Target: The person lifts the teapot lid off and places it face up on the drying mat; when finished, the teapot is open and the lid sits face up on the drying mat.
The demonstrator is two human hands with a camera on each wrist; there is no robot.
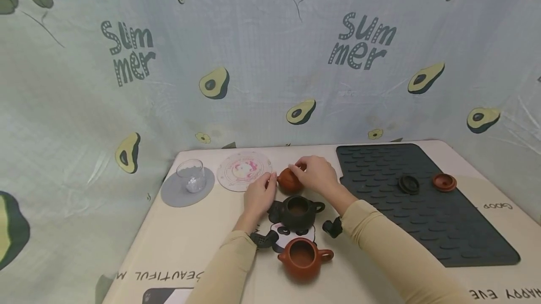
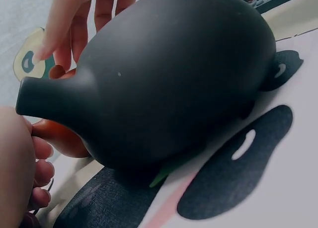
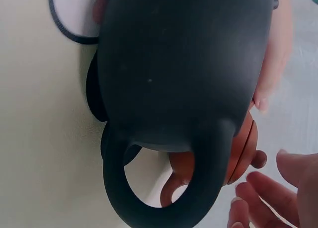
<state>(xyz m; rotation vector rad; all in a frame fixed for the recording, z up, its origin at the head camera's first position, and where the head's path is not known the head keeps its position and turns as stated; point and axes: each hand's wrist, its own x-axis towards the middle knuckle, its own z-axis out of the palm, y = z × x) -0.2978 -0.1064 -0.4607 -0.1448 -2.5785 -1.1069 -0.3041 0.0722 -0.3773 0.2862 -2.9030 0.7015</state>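
Note:
A small lidded red-brown teapot (image 1: 289, 181) stands at the back of the table's middle. My left hand (image 1: 259, 196) is at its spout, curled fingertips (image 2: 43, 172) closing about the spout's tip. Over the lid side hovers my right hand (image 1: 318, 173); in the right wrist view its fingers (image 3: 271, 195) are spread and apart from the lid knob (image 3: 258, 159). In front of both hands sits a lidless black teapot (image 1: 297, 214), which partly hides the small teapot in both wrist views. Nearest me is a larger lidless red-brown teapot (image 1: 302, 259).
On the dark ridged mat (image 1: 380, 210) at the right lie a black lid (image 1: 408, 184) and a red-brown lid (image 1: 444, 182). A clear glass cup (image 1: 194, 183) stands on a grey round mat (image 1: 173, 196) at the left. Beside it lies a white-and-pink round mat (image 1: 230, 179).

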